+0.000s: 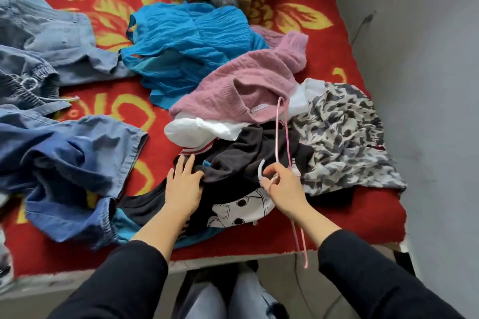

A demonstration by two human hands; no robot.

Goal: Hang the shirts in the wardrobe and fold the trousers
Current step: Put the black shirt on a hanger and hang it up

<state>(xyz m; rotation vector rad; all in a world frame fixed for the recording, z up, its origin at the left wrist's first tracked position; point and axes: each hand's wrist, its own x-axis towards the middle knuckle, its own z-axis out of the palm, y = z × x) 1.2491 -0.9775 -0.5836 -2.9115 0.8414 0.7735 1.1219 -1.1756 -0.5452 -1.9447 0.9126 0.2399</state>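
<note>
Left on the red floral bed cover (363, 217): blue denim trousers (72, 158). Turquoise crinkled shirt (186, 44) behind centre, pink knit sweater (248, 85) right of it, black printed T-shirt (233, 160) nearest, thin pink wire hanger (287, 142) over it, grey patterned blouse (344, 137) right.

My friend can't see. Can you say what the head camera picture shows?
A person's right hand holds a pink hanger while the left hand rests on a black shirt. Other tops and blue trousers lie crumpled on a red flowered bed cover.
</note>
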